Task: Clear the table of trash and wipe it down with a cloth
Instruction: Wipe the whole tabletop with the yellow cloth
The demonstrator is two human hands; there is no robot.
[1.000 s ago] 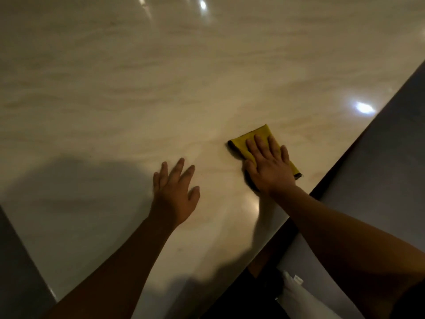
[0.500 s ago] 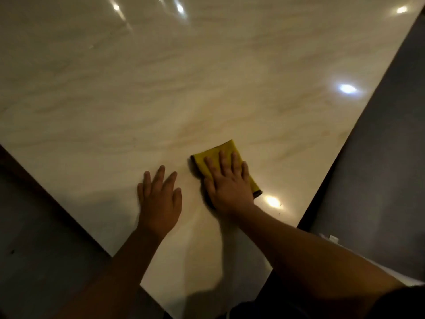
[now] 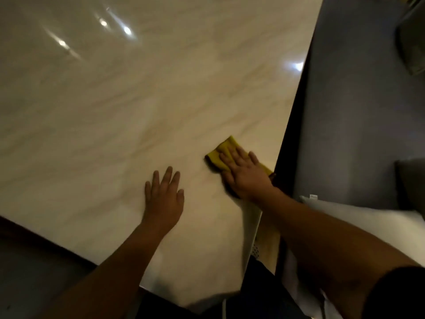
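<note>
**Right grip flat on yellow cloth near desk's right edge**

Yellow cloth [image 3: 222, 155] lies folded on the desk [image 3: 138, 100], close to the desk's right edge, one corner reaching almost to that edge. It sits in the desk's near part, not far from the near corner.

Right grip [image 3: 247, 178] is released: palm down on the cloth, fingers [image 3: 236, 155] straight and slightly spread, pressing, nothing curled round the fabric. The far end of the cloth pokes out past the fingertips, a strip shows at the edge side of the hand, and the rest is hidden under the palm. The hand is a bit blurred.

Left grip [image 3: 163, 199] is also released: flat on bare desk, palm down, fingers straight and together, thumb out. It lies further in from the desk's right edge than the cloth, apart from it, holding nothing.

Desk top is glossy pale marble with tan veining; light spots [image 3: 126, 31] reflect at its far side, one more near the right edge. A dark rim [image 3: 289, 134] runs along the right edge.

Off the desk's right edge: grey floor [image 3: 356, 111] and a white cushion [image 3: 368, 219], partly behind the right forearm. Below the desk's near corner is the person's dark clothing [image 3: 259, 284], details unclear.
</note>
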